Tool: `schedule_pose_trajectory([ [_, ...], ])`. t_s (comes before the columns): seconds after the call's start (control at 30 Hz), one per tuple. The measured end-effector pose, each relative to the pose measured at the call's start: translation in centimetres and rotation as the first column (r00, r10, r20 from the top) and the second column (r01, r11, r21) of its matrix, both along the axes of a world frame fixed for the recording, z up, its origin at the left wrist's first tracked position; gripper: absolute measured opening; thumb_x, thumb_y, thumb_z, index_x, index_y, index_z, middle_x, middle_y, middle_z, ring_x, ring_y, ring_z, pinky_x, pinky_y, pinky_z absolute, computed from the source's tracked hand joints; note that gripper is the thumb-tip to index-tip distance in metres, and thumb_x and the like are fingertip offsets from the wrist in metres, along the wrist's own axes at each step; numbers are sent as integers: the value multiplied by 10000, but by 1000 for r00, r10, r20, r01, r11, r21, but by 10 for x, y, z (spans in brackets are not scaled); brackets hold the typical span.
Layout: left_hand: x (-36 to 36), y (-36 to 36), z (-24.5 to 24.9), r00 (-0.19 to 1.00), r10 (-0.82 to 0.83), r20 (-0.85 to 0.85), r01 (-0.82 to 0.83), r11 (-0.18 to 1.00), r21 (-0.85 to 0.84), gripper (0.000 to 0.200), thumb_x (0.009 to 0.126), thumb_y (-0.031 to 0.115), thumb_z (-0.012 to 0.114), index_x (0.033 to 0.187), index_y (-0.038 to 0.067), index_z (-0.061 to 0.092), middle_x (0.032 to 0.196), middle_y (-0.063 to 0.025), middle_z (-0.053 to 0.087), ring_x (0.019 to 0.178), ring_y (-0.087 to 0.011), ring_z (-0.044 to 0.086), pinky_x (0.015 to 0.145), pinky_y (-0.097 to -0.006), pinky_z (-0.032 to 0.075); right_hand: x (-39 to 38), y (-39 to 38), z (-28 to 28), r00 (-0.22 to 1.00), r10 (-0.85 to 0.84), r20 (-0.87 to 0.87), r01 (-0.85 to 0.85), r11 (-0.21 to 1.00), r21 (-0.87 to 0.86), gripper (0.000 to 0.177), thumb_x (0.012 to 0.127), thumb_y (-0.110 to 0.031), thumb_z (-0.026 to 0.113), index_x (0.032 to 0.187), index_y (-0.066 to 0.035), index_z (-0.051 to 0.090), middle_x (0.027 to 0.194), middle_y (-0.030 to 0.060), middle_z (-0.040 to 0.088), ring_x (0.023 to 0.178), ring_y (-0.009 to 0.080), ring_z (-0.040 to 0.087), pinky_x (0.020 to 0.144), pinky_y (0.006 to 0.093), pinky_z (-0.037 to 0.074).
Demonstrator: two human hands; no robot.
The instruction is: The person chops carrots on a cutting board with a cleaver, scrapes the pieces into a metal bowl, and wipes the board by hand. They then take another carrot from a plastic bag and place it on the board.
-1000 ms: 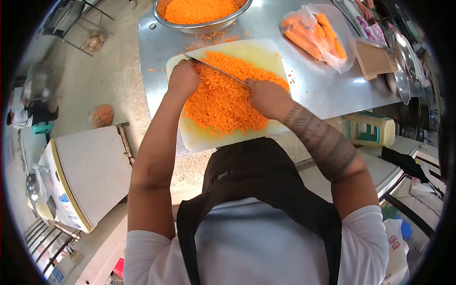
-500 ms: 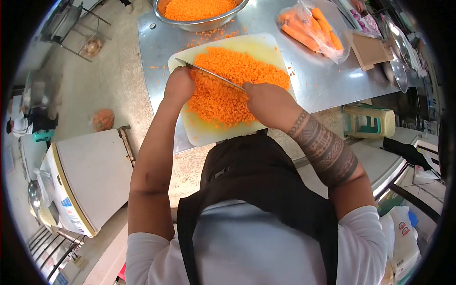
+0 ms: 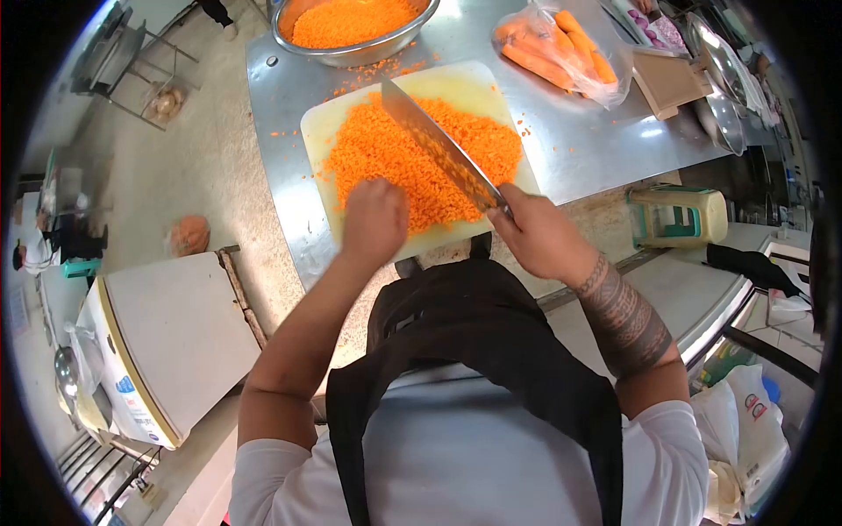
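Observation:
My right hand (image 3: 537, 235) is wrapped around the handle of a wide-bladed kitchen knife (image 3: 438, 145). The blade slants up and left over a heap of finely chopped carrot (image 3: 377, 145), its face tilted toward me, with orange bits stuck along it. Curled fingers close my left hand (image 3: 375, 219) at the near left edge of the heap, apart from the knife; nothing shows sticking out of it. Beneath the heap lies a pale cutting board (image 3: 317, 123), stained yellow-green.
A metal bowl (image 3: 351, 54) of chopped carrot stands at the table's far edge. Whole carrots in a clear plastic bag (image 3: 561, 48) lie at the back right, beside a brown tray (image 3: 662, 81). Scraps dot the steel table (image 3: 596, 136). A stool (image 3: 680, 215) stands right.
My left hand has left the knife's tip end and come nearer to me. The knife has lifted and turned, its tip swinging away from me and its face tilting up.

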State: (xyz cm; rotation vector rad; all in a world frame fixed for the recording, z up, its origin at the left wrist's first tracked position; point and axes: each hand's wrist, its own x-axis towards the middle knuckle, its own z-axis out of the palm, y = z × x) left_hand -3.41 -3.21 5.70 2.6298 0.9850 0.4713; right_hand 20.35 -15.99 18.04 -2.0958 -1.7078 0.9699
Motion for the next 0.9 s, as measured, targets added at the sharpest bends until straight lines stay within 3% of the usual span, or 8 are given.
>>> schedule_pose_trajectory([
  [0.1,15,-31,-3,997,-54,53,59,992,-107,116,873,166,674,908,57,692,976,-134,605,973,-345,571,879,-484,468,-4,-19,-4,999,21,47,-20,999,-26,206,1020,-193,559,1032,11,532,841,266,677,838,492,661,749,584,516],
  [0.23,25,-35,-18,1000,13,-8,-13,998,-53,115,858,166,675,890,58,702,958,-124,607,973,-339,571,870,-484,467,-14,-36,-20,997,60,45,-62,998,34,210,1025,-176,566,1071,25,525,841,283,669,832,500,653,741,576,508],
  [0.37,21,-34,-21,1000,4,-6,-4,1000,-19,100,845,155,675,877,63,698,928,-119,608,942,-342,575,861,-481,469,-31,-29,-75,995,31,92,-35,999,40,204,1012,-185,503,1070,7,542,832,242,698,813,459,694,753,566,545],
  [0.6,0,-16,-2,991,113,74,-110,993,-37,88,815,126,744,884,82,712,909,-124,640,924,-356,604,860,-478,485,-26,-20,-51,999,-8,39,8,1000,4,225,1018,-201,514,1101,3,554,868,247,706,833,477,684,766,570,541],
  [0.73,-20,4,-4,959,213,185,-222,975,26,112,806,97,751,908,89,704,1011,-127,663,984,-354,612,911,-475,479,-11,-46,-9,989,-148,25,147,989,24,247,1020,-214,554,1141,1,563,876,258,703,833,490,675,759,581,534],
  [0.83,-36,33,-15,939,255,231,-281,955,91,182,808,121,745,983,99,698,1093,-130,642,1061,-366,584,951,-502,453,13,-63,-14,942,-323,90,316,945,89,244,1017,-209,581,1136,4,567,859,268,695,830,486,676,732,586,531],
  [0.9,-50,62,-33,932,259,255,-277,960,37,302,837,151,756,1125,103,680,1292,-180,597,1236,-393,541,1073,-519,416,32,-71,-29,910,-395,123,378,915,142,237,1016,-208,590,1126,1,568,846,265,693,829,484,679,716,582,532],
])
